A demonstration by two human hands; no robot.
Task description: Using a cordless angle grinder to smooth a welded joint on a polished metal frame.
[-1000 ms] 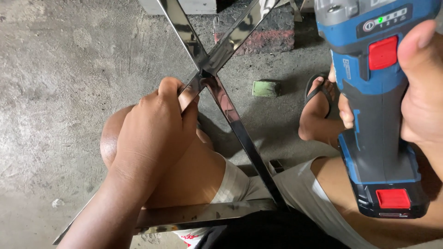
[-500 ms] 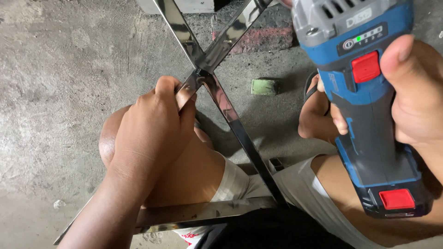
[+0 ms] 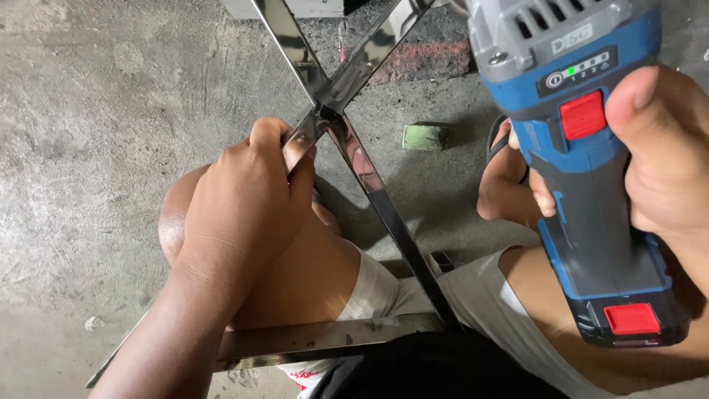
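Fingers of left hand (image 3: 247,196) stay clamped on shiny crossed steel frame (image 3: 369,185); right hand (image 3: 657,155), gripping blue cordless grinder (image 3: 591,192), has lowered it nearer.

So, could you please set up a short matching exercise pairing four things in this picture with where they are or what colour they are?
Things:
1. left hand
2. right hand
3. green block
4. battery button

Descriptions:
A. lies on the concrete floor
B. red
C. grips the shiny metal frame near its crossing
D. holds the blue power tool

Pairs: 1-C, 2-D, 3-A, 4-B
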